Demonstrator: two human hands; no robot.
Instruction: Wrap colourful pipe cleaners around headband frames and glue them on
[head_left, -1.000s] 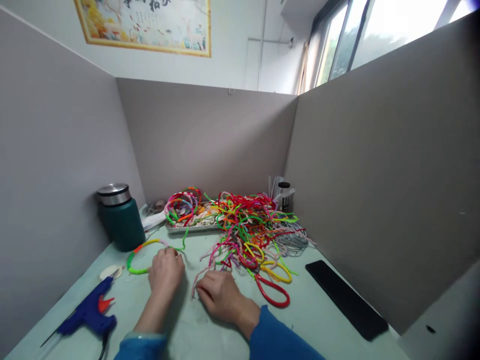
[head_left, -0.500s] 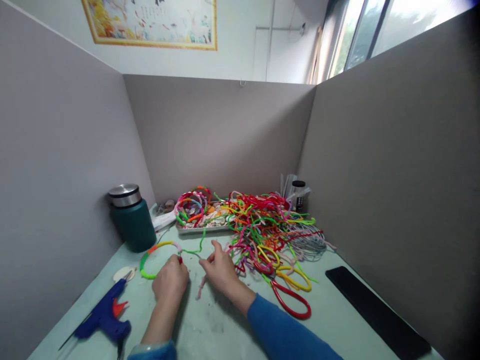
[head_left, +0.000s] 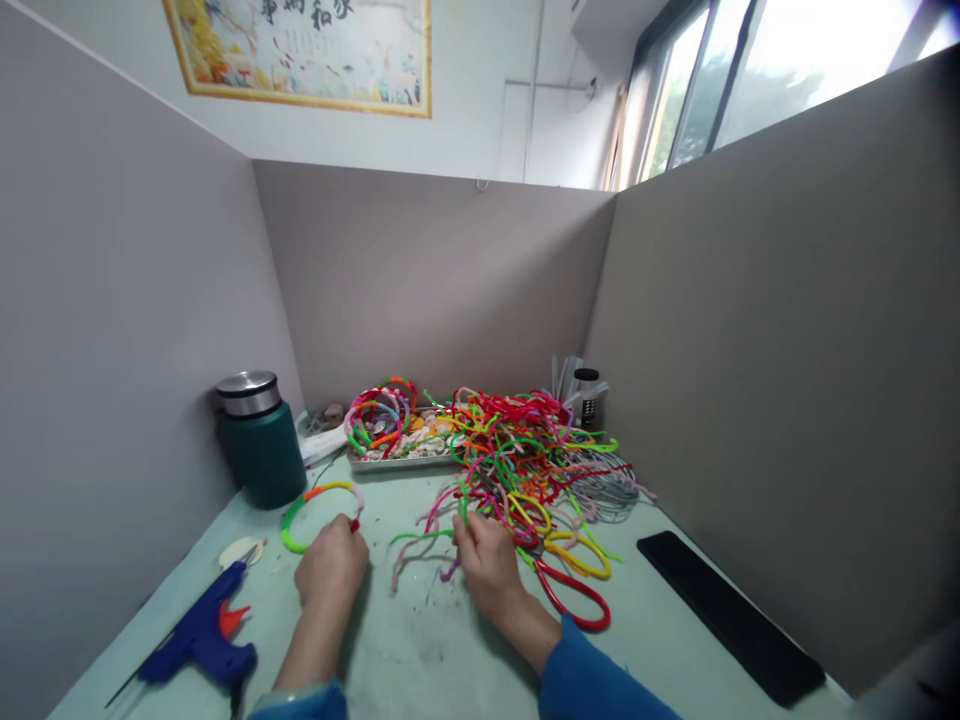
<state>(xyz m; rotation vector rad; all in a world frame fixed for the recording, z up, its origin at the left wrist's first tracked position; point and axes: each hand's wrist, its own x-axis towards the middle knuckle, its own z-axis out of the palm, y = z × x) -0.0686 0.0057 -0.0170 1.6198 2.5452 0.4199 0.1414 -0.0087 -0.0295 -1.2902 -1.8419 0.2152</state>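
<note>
My left hand [head_left: 332, 567] is closed on the near side of a ring [head_left: 293, 530] wrapped in green, orange, yellow and pink. A bit of red shows at its fingertips. To the right, my right hand [head_left: 487, 570] pinches a green fuzzy strand [head_left: 424, 536], whose one end trails left over the table while another part stands up by the fingers. A pale pink strand [head_left: 397, 568] lies just left of that hand. Behind it spreads a heap of coloured fuzzy strands [head_left: 517, 430]. Red-handled scissors [head_left: 574, 595] and yellow-handled scissors [head_left: 577, 553] lie close to my right wrist.
A blue glue gun [head_left: 199, 640] lies at the left near a white disc [head_left: 241, 552]. Behind them stands a green flask [head_left: 262, 450]. A metal tray [head_left: 405, 463] holds rings and small pieces. Grey wire [head_left: 611, 490] and a black strip [head_left: 727, 615] lie right; grey panels enclose the table.
My right hand has moved right, away from the ring, with the green strand between its fingers. My left hand has stayed at the ring. The view has tilted slightly upward.
</note>
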